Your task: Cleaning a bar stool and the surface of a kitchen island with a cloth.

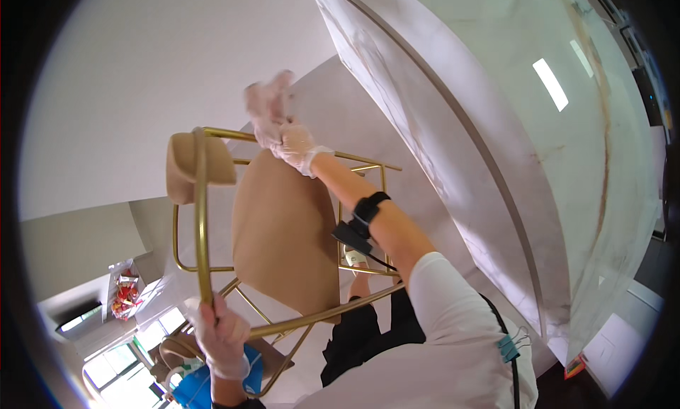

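A chair with a gold metal frame and a tan upholstered seat stands tilted in my view. Its small tan backrest pad is at the left. My left hand, in a clear thin glove, grips the gold rail at its near left bend. Beyond the far edge of the seat, my right hand, gloved too, is by the far gold rail. Motion blurs a pale shape at its finger end, so fingers and a possible cloth cannot be told apart.
A large glossy marble-patterned counter with a veined side panel rises on the right. Another tan chair and a blue item are at lower left, near bright windows. A pale wall lies beyond the chair.
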### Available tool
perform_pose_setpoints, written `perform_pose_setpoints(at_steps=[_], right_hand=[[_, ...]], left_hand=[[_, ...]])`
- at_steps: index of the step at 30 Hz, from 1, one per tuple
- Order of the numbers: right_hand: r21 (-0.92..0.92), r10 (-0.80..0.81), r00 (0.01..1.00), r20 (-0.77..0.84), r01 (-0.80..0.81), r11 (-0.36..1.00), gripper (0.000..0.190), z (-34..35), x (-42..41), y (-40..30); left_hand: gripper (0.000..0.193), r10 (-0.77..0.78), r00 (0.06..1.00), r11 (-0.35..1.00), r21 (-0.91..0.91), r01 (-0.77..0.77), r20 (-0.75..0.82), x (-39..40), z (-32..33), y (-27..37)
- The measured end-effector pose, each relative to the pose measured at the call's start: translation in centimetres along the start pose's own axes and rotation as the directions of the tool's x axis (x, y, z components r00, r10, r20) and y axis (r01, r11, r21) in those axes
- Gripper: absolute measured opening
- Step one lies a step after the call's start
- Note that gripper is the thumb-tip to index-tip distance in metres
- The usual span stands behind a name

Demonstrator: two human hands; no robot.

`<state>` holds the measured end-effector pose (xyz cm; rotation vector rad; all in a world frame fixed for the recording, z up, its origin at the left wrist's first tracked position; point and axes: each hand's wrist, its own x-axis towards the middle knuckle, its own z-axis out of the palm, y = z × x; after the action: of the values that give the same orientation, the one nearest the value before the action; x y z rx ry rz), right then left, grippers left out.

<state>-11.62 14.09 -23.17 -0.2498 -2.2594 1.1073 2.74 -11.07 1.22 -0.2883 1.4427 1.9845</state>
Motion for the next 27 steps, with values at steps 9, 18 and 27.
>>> perform_pose_setpoints(at_steps=[9,18,27], right_hand=[[-0.260,0.379,0.886,0.266,-0.313,0.913,0.022,5.4,-17.4,22.2],[-0.742,0.064,0.991,0.120,0.047,0.668,0.036,8.3,-16.0,15.6],[-0.335,0.233,0.962,0.142,-0.174,0.926,0.052,6.0,-20.1,26.1]], left_hand=[[0.021,-0.047,0.992,0.954,-0.290,0.079,0.113,-0.8,1.1,0.3],[0.023,-0.002,0.979,0.956,-0.286,0.061,0.203,-1.9,-1.3,1.6],[0.030,0.240,0.955,0.957,-0.123,-0.263,-0.171,-2.4,-0.5,0.1]])
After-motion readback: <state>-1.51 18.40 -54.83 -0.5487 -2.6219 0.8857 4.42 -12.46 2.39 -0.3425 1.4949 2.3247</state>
